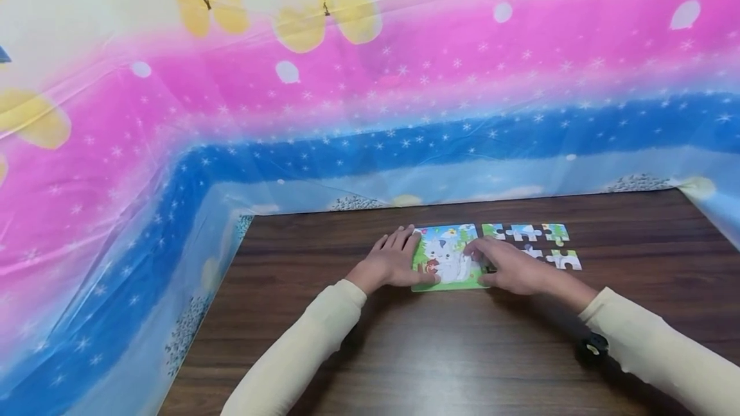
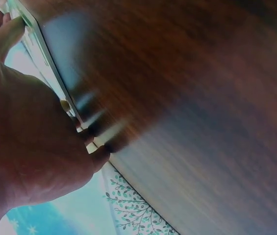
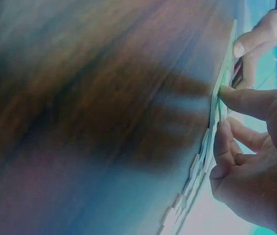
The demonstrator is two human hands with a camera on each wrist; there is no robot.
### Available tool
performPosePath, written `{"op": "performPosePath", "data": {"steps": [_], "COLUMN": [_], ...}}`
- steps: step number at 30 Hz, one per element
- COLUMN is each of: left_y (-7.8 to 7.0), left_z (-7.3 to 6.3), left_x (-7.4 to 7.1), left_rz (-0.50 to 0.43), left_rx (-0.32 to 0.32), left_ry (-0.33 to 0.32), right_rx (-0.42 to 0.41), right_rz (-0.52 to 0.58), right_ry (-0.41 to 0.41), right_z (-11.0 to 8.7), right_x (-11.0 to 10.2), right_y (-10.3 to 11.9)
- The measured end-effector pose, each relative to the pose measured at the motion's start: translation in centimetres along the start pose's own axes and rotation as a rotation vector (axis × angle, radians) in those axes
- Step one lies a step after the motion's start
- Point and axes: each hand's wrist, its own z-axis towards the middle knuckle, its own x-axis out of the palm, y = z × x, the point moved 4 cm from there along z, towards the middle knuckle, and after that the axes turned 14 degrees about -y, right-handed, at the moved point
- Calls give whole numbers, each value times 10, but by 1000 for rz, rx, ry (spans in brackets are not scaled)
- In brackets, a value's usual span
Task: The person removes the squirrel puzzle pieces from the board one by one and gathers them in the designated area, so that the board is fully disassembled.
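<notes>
A jigsaw puzzle (image 1: 448, 262) with a white cartoon animal on a green and blue ground lies flat on the table. My left hand (image 1: 396, 259) rests along its left side, fingers spread and thumb on its lower edge. At the right side, my right hand (image 1: 511, 267) touches the puzzle with a forefinger on its picture and the thumb by the lower right corner. In the right wrist view, the thumb (image 3: 248, 102) meets the puzzle's edge, and the other fingers bend beside it. No separate piece shows between them. Loose puzzle pieces (image 1: 524, 232) lie right of the puzzle.
The dark wooden table (image 1: 416, 352) stretches toward me and to both sides. A patterned cloth (image 1: 370, 146) in pink and blue hangs behind its far edge and along the left. Some loose pieces are partly covered by my right hand.
</notes>
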Motion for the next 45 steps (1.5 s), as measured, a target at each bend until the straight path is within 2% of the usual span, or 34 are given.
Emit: {"op": "performPosePath", "data": {"steps": [3, 7, 16, 20, 26, 31, 38, 45], "left_y": [0, -2, -4, -2, 2, 4, 3, 6], "left_z": [7, 8, 7, 7, 6, 3, 3, 5], "left_x": [4, 3, 3, 4, 4, 4, 2, 2], "left_rz": [13, 37, 45, 33, 3, -7, 8, 22], "left_rx": [0, -2, 16, 22, 14, 2, 11, 4], "left_ry": [1, 7, 9, 12, 25, 39, 36, 41], "right_rx": [-33, -47, 4, 15, -48, -98, -116, -135], "right_rz": [-47, -62, 25, 32, -47, -137, -191, -241], "right_ry": [-36, -61, -15, -1, 0, -32, -90, -122], "right_z": [1, 1, -3, -4, -1, 0, -4, -18], "right_x": [-2, -3, -1, -2, -3, -4, -5, -20], "right_y": [1, -1, -11, -11, -3, 3, 0, -3]}}
